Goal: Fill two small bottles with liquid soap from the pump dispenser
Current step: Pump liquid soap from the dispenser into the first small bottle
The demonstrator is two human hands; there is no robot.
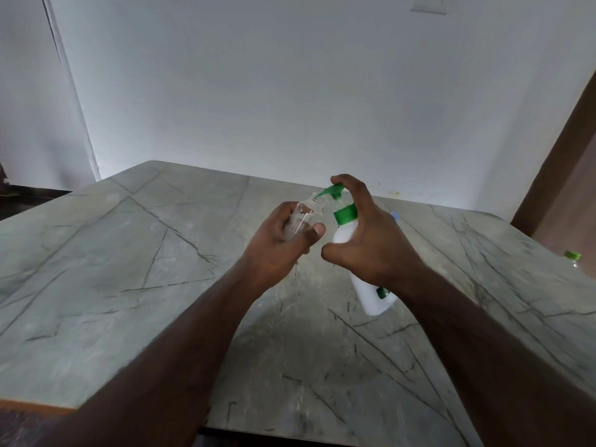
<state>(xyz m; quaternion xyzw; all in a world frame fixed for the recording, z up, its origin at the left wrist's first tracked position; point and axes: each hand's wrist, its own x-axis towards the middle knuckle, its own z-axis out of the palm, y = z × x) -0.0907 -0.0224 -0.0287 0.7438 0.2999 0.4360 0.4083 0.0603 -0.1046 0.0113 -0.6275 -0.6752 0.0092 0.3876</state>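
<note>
At frame centre, the left hand [280, 243] grips a clear small bottle [304, 214]; the right hand [371, 240] grips the tilted pump dispenser [346, 233], forefinger on its pump. Wide bare bench [113, 253] spreads left, and another bottle [573, 258] stands at the right frame edge.

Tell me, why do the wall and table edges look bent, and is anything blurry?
Head view: the wide-angle lens bows the grey marble table edges and wall lines; lighting is dim and soft; the clear small plastic bottle and green-capped bottle at the right edge look smeared.

Two bare forearms, no sleeves
</note>
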